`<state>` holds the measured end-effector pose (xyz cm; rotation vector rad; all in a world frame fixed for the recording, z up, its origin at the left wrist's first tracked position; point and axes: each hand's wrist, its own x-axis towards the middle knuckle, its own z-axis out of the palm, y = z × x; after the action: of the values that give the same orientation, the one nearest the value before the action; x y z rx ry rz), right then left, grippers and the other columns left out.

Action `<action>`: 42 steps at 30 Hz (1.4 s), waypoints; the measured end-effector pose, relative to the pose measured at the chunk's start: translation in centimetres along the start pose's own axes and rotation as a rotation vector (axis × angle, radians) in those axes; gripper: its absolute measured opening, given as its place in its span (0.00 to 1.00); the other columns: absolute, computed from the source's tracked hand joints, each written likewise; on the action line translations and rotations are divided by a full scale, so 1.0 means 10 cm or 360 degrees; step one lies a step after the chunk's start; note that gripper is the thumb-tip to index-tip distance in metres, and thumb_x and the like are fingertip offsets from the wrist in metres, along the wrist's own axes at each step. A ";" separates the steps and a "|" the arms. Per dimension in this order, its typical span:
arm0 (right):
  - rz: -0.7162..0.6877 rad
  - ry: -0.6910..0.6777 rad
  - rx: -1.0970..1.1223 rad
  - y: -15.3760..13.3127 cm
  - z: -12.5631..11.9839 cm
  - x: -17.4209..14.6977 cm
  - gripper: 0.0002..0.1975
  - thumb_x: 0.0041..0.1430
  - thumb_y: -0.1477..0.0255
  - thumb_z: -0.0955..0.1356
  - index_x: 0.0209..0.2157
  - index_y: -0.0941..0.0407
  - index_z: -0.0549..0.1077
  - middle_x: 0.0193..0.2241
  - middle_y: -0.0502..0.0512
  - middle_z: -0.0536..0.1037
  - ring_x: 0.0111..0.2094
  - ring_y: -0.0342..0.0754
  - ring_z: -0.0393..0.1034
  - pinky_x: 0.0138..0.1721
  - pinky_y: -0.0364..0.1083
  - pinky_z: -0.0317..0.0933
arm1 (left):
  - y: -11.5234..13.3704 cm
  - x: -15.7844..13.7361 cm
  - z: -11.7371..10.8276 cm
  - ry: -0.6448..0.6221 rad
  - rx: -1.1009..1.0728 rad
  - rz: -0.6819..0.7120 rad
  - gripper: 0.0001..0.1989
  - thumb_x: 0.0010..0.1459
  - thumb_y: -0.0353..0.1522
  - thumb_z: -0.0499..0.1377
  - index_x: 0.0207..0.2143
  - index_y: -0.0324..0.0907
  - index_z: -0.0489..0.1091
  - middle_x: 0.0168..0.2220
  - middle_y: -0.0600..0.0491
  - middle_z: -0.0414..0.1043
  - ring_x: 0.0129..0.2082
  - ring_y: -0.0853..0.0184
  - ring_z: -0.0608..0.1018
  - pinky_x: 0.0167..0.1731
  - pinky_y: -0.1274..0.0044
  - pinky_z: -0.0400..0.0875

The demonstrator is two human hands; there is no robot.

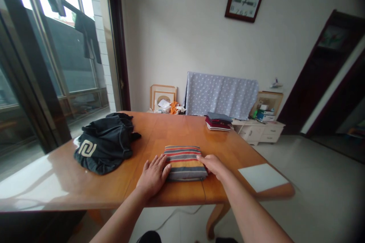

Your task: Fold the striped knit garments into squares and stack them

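A folded cloth (184,163) with red, yellow and grey stripes lies near the front edge of the wooden table (159,131). My left hand (152,176) rests at its left side, fingers stretched out and fingertips touching the edge. On the other side, my right hand (212,164) pinches the right edge, thumb on top and the other fingers mostly hidden beneath. To the left lies a crumpled black garment (108,140) with a pale printed mark. A small stack of folded clothes (219,121), grey on top and dark red below, sits at the far right of the table.
A pale flat sheet (262,177) lies at the table's right corner. Behind the table are a dotted grey-blue cloth (221,95), picture frames (163,97) and a white cabinet (261,133). A clock (245,0) hangs on the wall; glass panes are at left.
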<state>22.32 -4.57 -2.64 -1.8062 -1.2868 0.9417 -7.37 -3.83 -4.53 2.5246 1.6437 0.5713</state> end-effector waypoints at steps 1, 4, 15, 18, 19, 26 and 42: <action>-0.0029 0.0034 -0.0051 0.00 0.01 0.01 0.23 0.54 0.51 0.70 0.20 0.54 0.65 0.15 0.47 0.67 0.19 0.42 0.60 0.22 0.42 0.49 | 0.00 0.00 0.00 0.0002 -0.0017 -0.0005 0.30 0.70 0.50 0.41 0.67 0.49 0.59 0.70 0.50 0.55 0.70 0.54 0.56 0.66 0.55 0.48; -0.0102 0.0185 -0.0310 -0.01 0.00 0.04 0.17 0.51 0.58 0.71 0.20 0.54 0.69 0.18 0.48 0.71 0.22 0.44 0.64 0.24 0.42 0.48 | -0.02 0.00 -0.01 -0.0003 -0.0095 -0.0024 0.30 0.69 0.50 0.41 0.66 0.48 0.60 0.69 0.49 0.57 0.70 0.55 0.57 0.66 0.56 0.49; -0.0574 -0.0027 0.0466 -1.05 0.34 -0.18 0.13 0.57 0.60 0.69 0.34 0.55 0.73 0.31 0.51 0.79 0.32 0.47 0.72 0.32 0.43 0.63 | -0.12 0.02 -0.15 0.0451 -0.1593 -0.0479 0.29 0.64 0.52 0.51 0.54 0.42 0.74 0.59 0.43 0.71 0.64 0.54 0.68 0.65 0.64 0.55; -0.0793 -0.0623 0.0820 -1.47 0.44 -0.28 0.21 0.60 0.54 0.69 0.49 0.52 0.72 0.48 0.55 0.78 0.44 0.49 0.75 0.39 0.45 0.67 | -0.20 0.00 -0.23 0.0695 -0.2322 -0.0665 0.33 0.65 0.55 0.47 0.54 0.40 0.73 0.55 0.43 0.75 0.60 0.54 0.72 0.62 0.64 0.61; -0.0803 -0.0643 0.0837 -1.54 0.46 -0.29 0.23 0.60 0.53 0.68 0.51 0.51 0.71 0.51 0.55 0.76 0.46 0.50 0.75 0.40 0.45 0.68 | -0.23 -0.01 -0.27 0.0759 -0.2555 -0.0663 0.33 0.65 0.55 0.46 0.55 0.40 0.72 0.53 0.43 0.76 0.58 0.55 0.74 0.61 0.64 0.64; -0.0676 -0.0106 -0.0368 -0.88 0.52 -0.23 0.22 0.55 0.50 0.70 0.45 0.50 0.75 0.42 0.54 0.81 0.43 0.52 0.74 0.43 0.47 0.64 | -0.46 -0.01 -0.43 0.0847 -0.3312 -0.0800 0.30 0.66 0.54 0.46 0.48 0.40 0.73 0.46 0.44 0.79 0.46 0.57 0.81 0.47 0.63 0.78; -0.0158 0.1089 0.1181 0.38 -0.73 0.01 0.16 0.46 0.61 0.70 0.36 0.53 0.70 0.29 0.49 0.78 0.31 0.49 0.74 0.32 0.46 0.69 | -0.63 0.12 -0.34 0.0767 -0.2694 -0.1246 0.18 0.58 0.27 0.55 0.50 0.47 0.67 0.36 0.51 0.79 0.34 0.63 0.83 0.36 0.69 0.80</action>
<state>30.33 -6.40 -2.52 -1.2721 -0.4871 0.5473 -13.63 -0.59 -2.70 0.5300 1.0662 1.5258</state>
